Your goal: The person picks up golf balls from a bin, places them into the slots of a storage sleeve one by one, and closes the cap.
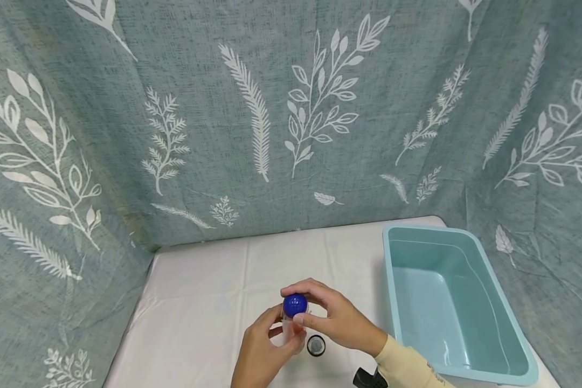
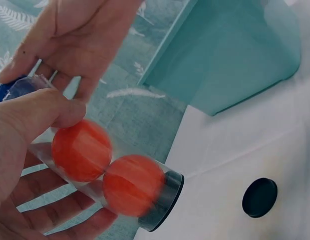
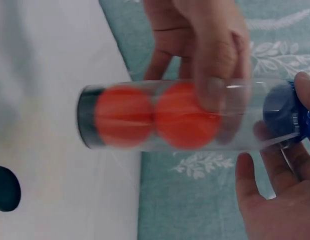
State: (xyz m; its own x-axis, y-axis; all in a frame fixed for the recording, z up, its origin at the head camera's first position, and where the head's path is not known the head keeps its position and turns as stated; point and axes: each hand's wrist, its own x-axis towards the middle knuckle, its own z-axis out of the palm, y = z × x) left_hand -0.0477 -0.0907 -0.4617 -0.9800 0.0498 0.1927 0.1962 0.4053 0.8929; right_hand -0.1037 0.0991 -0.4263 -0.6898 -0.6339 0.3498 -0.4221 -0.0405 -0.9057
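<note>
My left hand (image 1: 261, 347) grips a clear plastic tube (image 3: 247, 100) around its side, thumb on one face and fingers on the other. Inside, two orange balls (image 2: 133, 185) sit in a row at the end with the black base (image 2: 167, 202). A shiny blue ball (image 1: 295, 305) is at the tube's other end, partly within the mouth. My right hand (image 1: 341, 319) pinches this ball between thumb and fingers. Below the hands, a round black lid (image 1: 316, 345) lies on the white-covered table, apart from the tube.
On the right of the table stands a light teal plastic bin (image 1: 392, 285). A grey-green curtain (image 1: 271, 205) with white leaf prints hangs behind and at both sides. The white tablecloth (image 1: 199, 302) spreads left of the hands. Near my right sleeve shows a black device (image 1: 368, 378).
</note>
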